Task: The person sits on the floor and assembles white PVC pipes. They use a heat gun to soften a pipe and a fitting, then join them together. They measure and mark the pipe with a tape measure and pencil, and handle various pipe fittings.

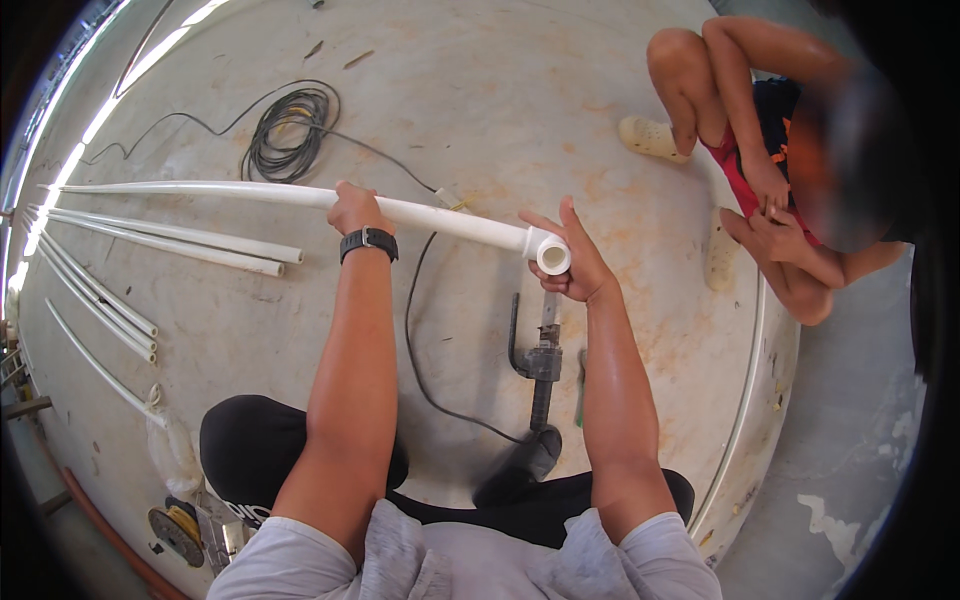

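Note:
A long white plastic pipe (440,217) stretches across in front of me, running off to the far left. My left hand (357,208), with a black watch on its wrist, is closed around it partway along. At the pipe's right end sits a white tee fitting (550,254), its round opening facing me. My right hand (580,255) holds this fitting against the palm, thumb raised and some fingers beneath it. Below, a dark corded tool (543,362) lies on the floor between my forearms; its exact kind is unclear.
Several white pipes (200,240) lie at the left. A coiled black cable (290,135) rests beyond the held pipe, its connector (452,200) just behind it. Someone squats at the right, hands (775,215) together. A wire spool (177,533) stands at lower left; a floor edge (740,420) runs along the right.

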### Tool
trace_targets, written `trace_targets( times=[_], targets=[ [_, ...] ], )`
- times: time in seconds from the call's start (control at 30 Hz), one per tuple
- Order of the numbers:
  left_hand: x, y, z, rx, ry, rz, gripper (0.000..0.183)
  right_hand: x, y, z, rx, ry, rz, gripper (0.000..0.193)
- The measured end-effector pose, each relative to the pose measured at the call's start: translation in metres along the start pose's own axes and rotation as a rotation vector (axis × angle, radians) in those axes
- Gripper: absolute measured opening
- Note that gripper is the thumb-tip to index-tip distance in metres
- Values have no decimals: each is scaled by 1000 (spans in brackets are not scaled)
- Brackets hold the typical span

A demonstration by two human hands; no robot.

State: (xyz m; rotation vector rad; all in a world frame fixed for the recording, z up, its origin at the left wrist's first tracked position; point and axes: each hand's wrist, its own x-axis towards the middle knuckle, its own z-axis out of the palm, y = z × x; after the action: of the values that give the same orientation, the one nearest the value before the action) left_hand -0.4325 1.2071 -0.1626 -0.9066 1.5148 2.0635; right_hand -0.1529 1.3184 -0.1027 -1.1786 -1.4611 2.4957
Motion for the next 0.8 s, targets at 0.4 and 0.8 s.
trace_targets(
  times=[0.4, 0.8],
  targets=[
    [2, 0, -12, -823, -771, -231, 27, -18, -29, -103, -908, 277, 253, 78],
    [-6, -2, -10, -717, -604, -146, 31, -128, 197, -65, -733, -115, 410, 122]
  ],
)
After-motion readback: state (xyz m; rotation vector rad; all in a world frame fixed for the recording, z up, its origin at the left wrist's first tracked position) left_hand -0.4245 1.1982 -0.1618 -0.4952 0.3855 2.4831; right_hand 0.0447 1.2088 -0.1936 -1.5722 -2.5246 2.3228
